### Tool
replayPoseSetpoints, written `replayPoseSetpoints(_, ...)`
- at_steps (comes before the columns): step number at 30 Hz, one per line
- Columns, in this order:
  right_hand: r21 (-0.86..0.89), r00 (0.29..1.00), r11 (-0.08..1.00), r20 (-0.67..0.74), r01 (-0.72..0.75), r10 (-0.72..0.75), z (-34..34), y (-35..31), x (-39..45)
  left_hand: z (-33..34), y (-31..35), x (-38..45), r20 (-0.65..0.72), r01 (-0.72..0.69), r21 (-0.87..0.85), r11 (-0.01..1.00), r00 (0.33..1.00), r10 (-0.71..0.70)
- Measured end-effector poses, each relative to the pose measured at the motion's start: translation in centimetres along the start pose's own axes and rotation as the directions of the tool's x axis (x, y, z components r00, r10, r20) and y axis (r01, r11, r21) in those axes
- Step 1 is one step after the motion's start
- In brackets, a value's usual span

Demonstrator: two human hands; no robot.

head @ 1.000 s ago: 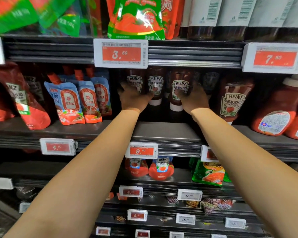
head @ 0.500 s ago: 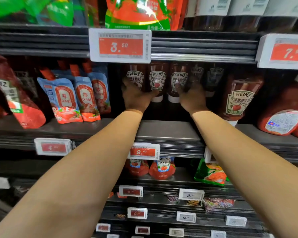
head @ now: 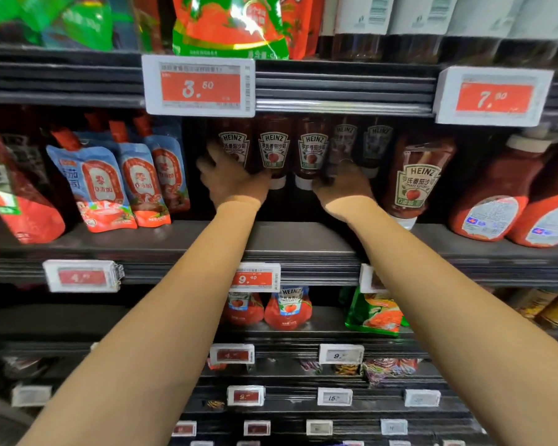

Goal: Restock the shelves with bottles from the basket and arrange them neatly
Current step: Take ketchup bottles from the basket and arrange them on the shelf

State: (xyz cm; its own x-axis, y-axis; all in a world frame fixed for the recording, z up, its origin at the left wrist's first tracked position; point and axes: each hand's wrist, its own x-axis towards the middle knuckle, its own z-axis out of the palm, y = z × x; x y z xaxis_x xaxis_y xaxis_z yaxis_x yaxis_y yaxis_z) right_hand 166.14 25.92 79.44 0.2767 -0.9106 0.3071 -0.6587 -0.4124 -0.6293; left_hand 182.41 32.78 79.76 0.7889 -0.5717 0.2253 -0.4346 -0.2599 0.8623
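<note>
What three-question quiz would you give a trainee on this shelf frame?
1. True or false: the left hand rests against the leftmost bottle of the small Heinz ketchup bottles.
2. Multiple choice: what stands directly left of that row? A) blue ketchup pouches B) glass jars C) canned soup
3. Fill in: the price tag above the row reads ____.

Key
1. True; its fingers are spread on the bottle's left side, while the right hand is at the row's right part.
2. A
3. 3.50
</note>
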Motion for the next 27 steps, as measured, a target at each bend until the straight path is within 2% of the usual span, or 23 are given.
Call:
replayPoseSetpoints(3,-0.095,0.998,0.994,0.033,0.055,-0.052,-2.9,0.5,-3.5,-0.6,0.6,-2.3,-0.008,-0.213,0.104,0.972,0.977,0.215)
replayPoseSetpoints(5,-0.083,0.998,0.996,-0.060,0.023,-0.028,-5.2,1.9,-6.2,-0.5,1.0,-5.0,0.078,-0.360,0.027,0.933,0.931,0.357)
replayPoseSetpoints(7,0.048,0.979,0.999,-0.202,0.011,-0.001,-7.4,3.5,-8.6,0.0,1.9,-7.4,0.214,-0.423,-0.065,0.904,0.879,0.427)
replayPoseSetpoints(10,0.230,0.938,0.973,-0.339,0.004,0.077,-9.3,5.5,-10.4,1.6,4.2,-9.9,0.386,-0.426,-0.171,0.888,0.801,0.458)
replayPoseSetpoints(12,0.237,0.917,0.971,-0.379,-0.039,0.129,-9.5,6.5,-10.4,3.0,5.6,-10.9,0.421,-0.454,-0.152,0.878,0.774,0.473)
replayPoseSetpoints(16,0.191,0.937,0.972,-0.294,-0.136,0.189,-8.8,7.5,-8.6,5.7,7.5,-12.4,0.488,-0.461,-0.167,0.872,0.729,0.479)
replayPoseSetpoints(20,0.213,0.963,0.965,-0.187,-0.154,0.195,-8.4,7.6,-7.2,7.4,7.8,-12.7,0.470,-0.423,-0.222,0.879,0.743,0.476)
replayPoseSetpoints(27,0.162,0.968,0.977,-0.187,-0.139,0.168,-8.3,8.0,-6.1,9.2,7.3,-11.4,0.465,-0.301,-0.317,0.899,0.777,0.424)
